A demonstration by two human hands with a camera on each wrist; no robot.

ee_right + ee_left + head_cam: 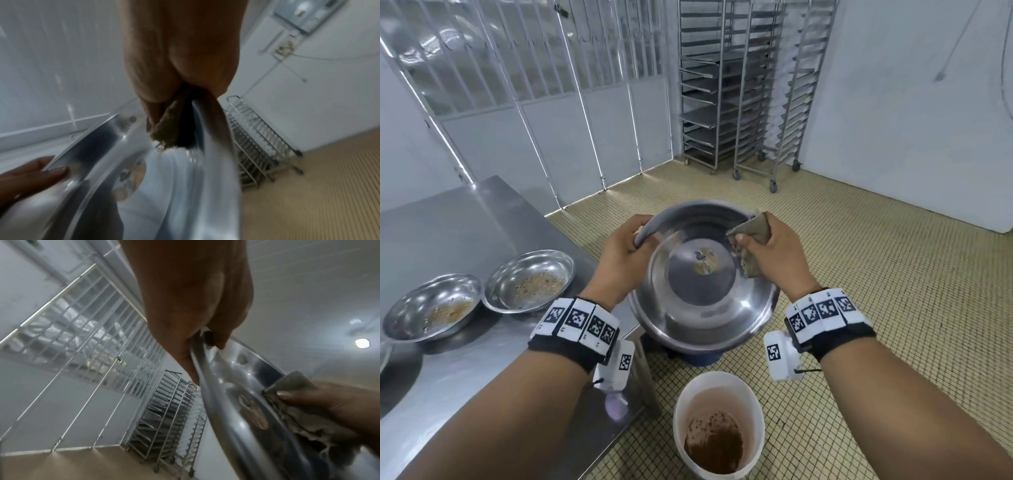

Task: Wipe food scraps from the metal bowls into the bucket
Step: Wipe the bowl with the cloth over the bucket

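I hold a large metal bowl [702,298] tilted toward me, above the floor. My left hand [635,240] grips its left rim, thumb inside. My right hand [755,240] pinches a brown cloth [751,229] against the right inner wall. The bowl's inside looks nearly clean, with a small reflection at its centre. A white bucket [719,425] with brown scraps at the bottom stands on the floor below the bowl. In the left wrist view my left hand [207,339] clamps the bowl [232,386] rim, and the cloth [292,386] shows at right. In the right wrist view the cloth [170,128] sits folded over the bowl [144,186] rim.
Two smaller metal bowls, one [529,281] and another [433,308], hold brown crumbs on the steel table [448,226] at left. A dark blue object [700,358] shows under the held bowl. Wheeled tray racks [743,89] stand at the back wall, on the tiled floor [876,274].
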